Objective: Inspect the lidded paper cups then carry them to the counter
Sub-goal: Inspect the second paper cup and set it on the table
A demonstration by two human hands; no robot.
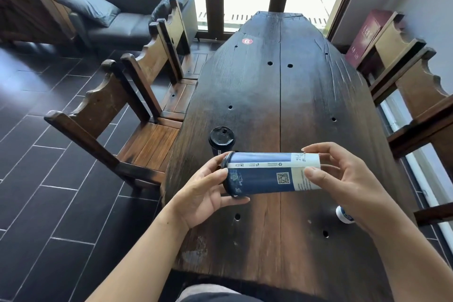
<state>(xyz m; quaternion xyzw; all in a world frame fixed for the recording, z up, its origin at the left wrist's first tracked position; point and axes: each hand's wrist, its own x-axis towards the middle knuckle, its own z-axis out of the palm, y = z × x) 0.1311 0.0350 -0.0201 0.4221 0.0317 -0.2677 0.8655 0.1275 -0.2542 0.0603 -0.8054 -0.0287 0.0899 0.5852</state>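
Observation:
I hold a tall blue-and-white paper cup (264, 173) sideways above the dark wooden table (282, 95), its black lid pointing left and a QR code facing me. My left hand (208, 193) grips the lid end and my right hand (343, 179) grips the white base end. A second cup with a black lid (221, 140) stands upright on the table just behind my left hand. A third blue-and-white cup (344, 214) lies or stands low at the right, partly hidden under my right wrist.
Wooden chairs (137, 115) line the table's left side and others (416, 95) the right. A grey sofa (127, 14) sits at the back left near tall windows. A red number sticker (247, 41) marks the table's far end. Dark tiled floor (49, 179) lies to the left.

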